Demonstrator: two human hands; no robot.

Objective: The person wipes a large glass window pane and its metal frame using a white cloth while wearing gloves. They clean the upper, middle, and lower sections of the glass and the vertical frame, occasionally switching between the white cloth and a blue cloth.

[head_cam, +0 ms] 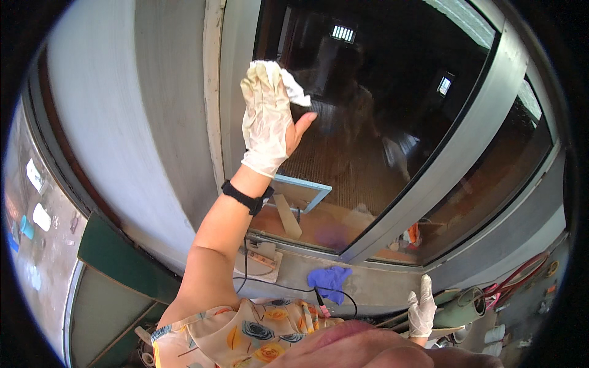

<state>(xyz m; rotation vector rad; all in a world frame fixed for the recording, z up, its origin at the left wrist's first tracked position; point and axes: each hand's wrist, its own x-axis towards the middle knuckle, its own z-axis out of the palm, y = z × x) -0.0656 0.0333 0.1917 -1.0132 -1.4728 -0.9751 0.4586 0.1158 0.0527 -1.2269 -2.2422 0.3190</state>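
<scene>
My left hand (pixel 269 110), in a thin whitish glove with the thumb bare, presses a white cloth (pixel 294 89) against the dark window pane (pixel 359 138) near its left edge. A black strap is round that wrist. At the lower right, my right hand (pixel 422 308), also gloved, is raised beside the sill with fingers apart and nothing seen in it. A blue-purple cloth (pixel 330 281) lies on the concrete sill (pixel 377 285) between the two arms.
A plastering float (pixel 257 261) rests on the sill, with a black cable (pixel 285 287) near it. Metal frame bars (pixel 441 147) divide the window. A green board (pixel 124 262) stands at lower left. Rolled material (pixel 460 313) and red hose (pixel 520 280) are at lower right. Behind the glass lies a light-blue frame (pixel 317 198).
</scene>
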